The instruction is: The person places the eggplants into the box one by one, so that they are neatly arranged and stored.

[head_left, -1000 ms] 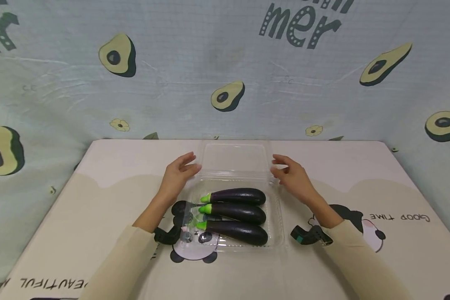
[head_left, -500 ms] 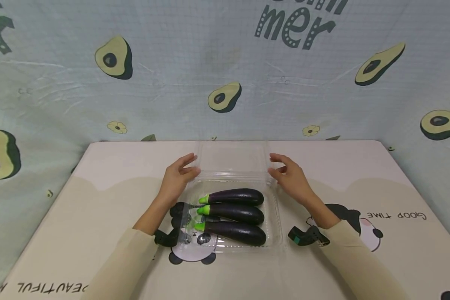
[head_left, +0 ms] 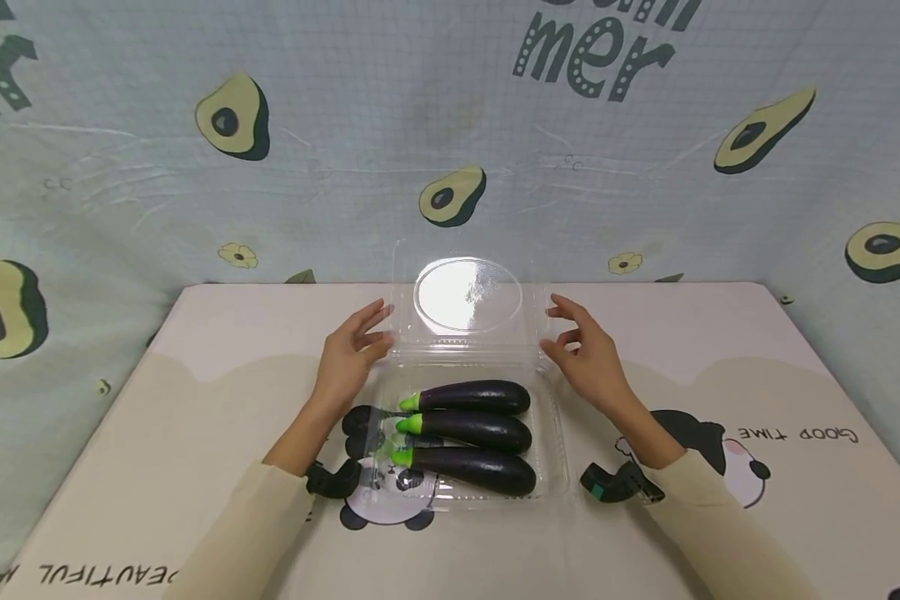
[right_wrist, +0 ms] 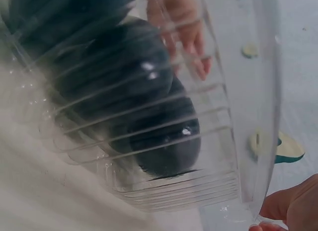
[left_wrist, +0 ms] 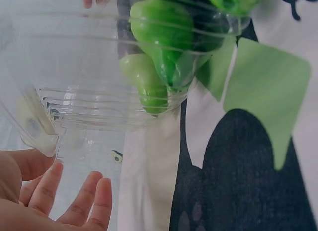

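Observation:
Three dark purple eggplants [head_left: 471, 431] with green stem ends lie side by side in the base of a clear plastic clamshell container [head_left: 558, 433]. Its hinged lid [head_left: 468, 296] stands tilted up at the far side and catches a bright reflection. My left hand [head_left: 348, 350] pinches the lid's left edge near the hinge, its other fingers loosely spread. On the opposite edge, my right hand [head_left: 588, 354] holds the lid between thumb and fingers. The green stem ends [left_wrist: 161, 37] show through the plastic in the left wrist view, the rounded dark ends [right_wrist: 164, 136] in the right wrist view.
A pale printed cloth covers the table [head_left: 217, 417], with panda pictures and lettering. Behind its far edge hangs a curtain [head_left: 345, 167] with avocado prints. Black wrist camera mounts [head_left: 621, 483] sit at both wrists.
The lid has swung up from lying back low on the table to a more upright tilt. Both hands stay at its side edges, and the eggplants lie as before.

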`<state>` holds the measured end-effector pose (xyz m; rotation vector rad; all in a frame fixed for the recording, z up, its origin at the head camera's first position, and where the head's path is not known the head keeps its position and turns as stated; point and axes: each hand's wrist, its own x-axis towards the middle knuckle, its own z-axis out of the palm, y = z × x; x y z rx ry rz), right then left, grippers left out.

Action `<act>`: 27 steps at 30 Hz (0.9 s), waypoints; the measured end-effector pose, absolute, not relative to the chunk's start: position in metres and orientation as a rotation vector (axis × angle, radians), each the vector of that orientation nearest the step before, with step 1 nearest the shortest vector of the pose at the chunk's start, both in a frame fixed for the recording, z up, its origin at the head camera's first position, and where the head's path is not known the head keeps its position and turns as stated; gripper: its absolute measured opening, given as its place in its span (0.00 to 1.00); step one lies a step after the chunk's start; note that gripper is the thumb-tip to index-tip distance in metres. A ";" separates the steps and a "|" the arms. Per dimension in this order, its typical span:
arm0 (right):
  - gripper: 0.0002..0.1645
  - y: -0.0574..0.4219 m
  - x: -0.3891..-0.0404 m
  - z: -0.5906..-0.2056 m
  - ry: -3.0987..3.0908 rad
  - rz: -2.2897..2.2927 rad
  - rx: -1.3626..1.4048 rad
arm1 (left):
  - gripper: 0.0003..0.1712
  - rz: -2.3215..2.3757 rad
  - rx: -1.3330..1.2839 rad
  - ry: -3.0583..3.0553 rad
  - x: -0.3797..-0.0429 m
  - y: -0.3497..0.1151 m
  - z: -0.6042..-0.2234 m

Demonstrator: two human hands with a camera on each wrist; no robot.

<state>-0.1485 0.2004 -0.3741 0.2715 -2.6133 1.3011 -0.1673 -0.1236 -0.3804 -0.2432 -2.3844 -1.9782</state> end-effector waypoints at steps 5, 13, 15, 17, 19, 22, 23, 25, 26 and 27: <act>0.38 0.201 -0.146 -0.371 -2.534 1.360 0.312 | 0.33 -1.965 -0.255 -2.316 -0.163 -0.123 -0.376; 0.36 0.202 -0.141 -0.362 -2.499 1.549 0.300 | 0.32 -1.719 -0.279 -2.326 -0.150 -0.115 -0.357; 0.36 0.202 -0.139 -0.359 -2.502 1.589 0.290 | 0.32 -1.701 -0.273 -2.311 -0.153 -0.117 -0.362; 0.35 0.202 -0.138 -0.357 -2.502 1.613 0.285 | 0.32 -1.709 -0.281 -2.289 -0.157 -0.120 -0.369; 0.34 0.203 -0.136 -0.355 -2.505 1.624 0.279 | 0.33 -1.717 -0.307 -2.276 -0.159 -0.123 -0.373; 0.33 0.204 -0.133 -0.353 -2.488 1.651 0.300 | 0.33 -1.730 -0.358 -2.259 -0.159 -0.125 -0.375; 0.33 0.205 -0.132 -0.353 -2.481 1.658 0.312 | 0.32 -1.732 -0.367 -2.259 -0.159 -0.125 -0.375; 0.33 0.205 -0.131 -0.353 -2.457 1.680 0.340 | 0.31 -1.719 -0.374 -2.268 -0.157 -0.126 -0.375; 0.32 0.206 -0.131 -0.354 -2.446 1.689 0.352 | 0.30 -1.710 -0.367 -2.275 -0.157 -0.126 -0.374; 0.32 0.206 -0.130 -0.354 -2.436 1.693 0.364 | 0.30 -1.696 -0.362 -2.286 -0.156 -0.127 -0.373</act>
